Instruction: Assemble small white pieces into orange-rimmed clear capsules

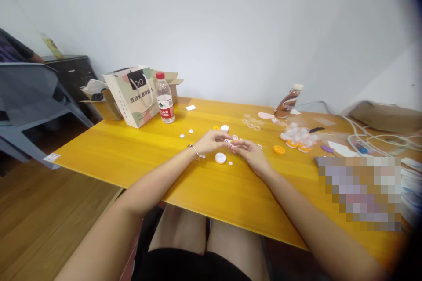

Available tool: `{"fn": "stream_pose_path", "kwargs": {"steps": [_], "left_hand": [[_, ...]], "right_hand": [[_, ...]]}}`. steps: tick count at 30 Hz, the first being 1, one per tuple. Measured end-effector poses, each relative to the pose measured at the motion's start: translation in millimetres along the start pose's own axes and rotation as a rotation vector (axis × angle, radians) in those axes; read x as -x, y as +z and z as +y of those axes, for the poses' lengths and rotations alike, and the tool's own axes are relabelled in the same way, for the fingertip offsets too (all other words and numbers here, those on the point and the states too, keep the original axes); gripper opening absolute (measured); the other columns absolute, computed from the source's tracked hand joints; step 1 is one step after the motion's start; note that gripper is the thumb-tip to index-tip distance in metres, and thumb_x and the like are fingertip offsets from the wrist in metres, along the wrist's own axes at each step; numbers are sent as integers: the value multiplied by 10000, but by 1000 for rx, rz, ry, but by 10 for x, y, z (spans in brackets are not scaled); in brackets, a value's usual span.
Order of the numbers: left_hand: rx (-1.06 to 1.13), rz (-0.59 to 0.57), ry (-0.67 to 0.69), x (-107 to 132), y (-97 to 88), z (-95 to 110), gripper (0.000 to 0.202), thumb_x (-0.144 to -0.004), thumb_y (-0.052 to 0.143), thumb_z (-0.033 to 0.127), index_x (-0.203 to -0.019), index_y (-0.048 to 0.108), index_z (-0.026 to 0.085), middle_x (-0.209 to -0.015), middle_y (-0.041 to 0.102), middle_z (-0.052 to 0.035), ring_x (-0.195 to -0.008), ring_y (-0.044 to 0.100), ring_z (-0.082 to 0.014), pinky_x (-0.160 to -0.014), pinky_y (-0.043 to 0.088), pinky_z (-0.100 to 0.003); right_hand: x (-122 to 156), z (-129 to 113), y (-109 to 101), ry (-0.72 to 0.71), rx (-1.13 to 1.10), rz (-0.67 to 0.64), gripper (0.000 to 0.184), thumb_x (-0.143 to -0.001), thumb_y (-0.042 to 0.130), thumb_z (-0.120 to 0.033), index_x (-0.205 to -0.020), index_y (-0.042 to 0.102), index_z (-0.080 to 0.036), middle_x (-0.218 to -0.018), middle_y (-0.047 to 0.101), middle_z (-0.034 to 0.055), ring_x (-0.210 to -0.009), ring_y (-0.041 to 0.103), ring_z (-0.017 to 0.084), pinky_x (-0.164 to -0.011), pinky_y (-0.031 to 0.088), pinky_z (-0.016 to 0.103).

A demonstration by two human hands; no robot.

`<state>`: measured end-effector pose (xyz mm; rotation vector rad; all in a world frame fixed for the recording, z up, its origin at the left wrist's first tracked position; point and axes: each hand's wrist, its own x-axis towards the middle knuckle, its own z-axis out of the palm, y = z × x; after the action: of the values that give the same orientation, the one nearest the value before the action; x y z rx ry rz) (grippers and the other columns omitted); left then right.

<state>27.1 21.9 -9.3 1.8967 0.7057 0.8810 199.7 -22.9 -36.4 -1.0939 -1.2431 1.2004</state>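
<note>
At one o'clock from white cap (220,158) — left hand (213,141), right hand (252,153) pinching pink-white piece (227,141) — apparently adjusting; next calls for precision.

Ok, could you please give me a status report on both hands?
Left hand and right hand together, pinching small pink-and-white piece. White disc on table, nearer the body. Nothing seen blocking the hands.

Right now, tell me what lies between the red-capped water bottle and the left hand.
Two small white pieces lie on the tabletop between the red-capped bottle and the left hand, as the head view shows.
</note>
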Motion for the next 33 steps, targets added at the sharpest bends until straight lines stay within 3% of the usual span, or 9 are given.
{"fn": "stream_pose_path", "kwargs": {"steps": [7,12,29,33], "left_hand": [[-237,-6,231,27,-7,0,205,-744,575,240,-904,641,130,-848,639,-66,-762,569,-112,-741,453,-252],[-295,-22,436,10,-38,-23,169,-756,567,234,-885,651,164,-915,577,-69,-890,536,-132,-841,424,-292],[-392,-21,374,40,-4,-29,219,-767,552,302,-890,648,148,-827,628,-56,-776,547,-111,-757,426,-245],[-305,28,280,38,43,-36,240,-736,586,314,-886,652,140,-825,645,-58,-737,553,-106,-710,436,-234]], "right_hand": [[1,-10,-10,-54,6,-15,266,-592,709,-302,-766,540,-194,-720,681,13,-717,637,154,-784,458,346],[33,-56,15,-66,-14,-54,244,-613,697,-278,-752,510,-206,-757,688,6,-782,641,157,-819,443,342],[28,-55,11,-113,31,-8,298,-594,707,-336,-805,536,-211,-763,681,11,-772,638,162,-816,447,348],[29,-60,15,-118,22,10,312,-579,722,-325,-799,531,-213,-747,663,-2,-742,632,145,-813,452,337]]}}
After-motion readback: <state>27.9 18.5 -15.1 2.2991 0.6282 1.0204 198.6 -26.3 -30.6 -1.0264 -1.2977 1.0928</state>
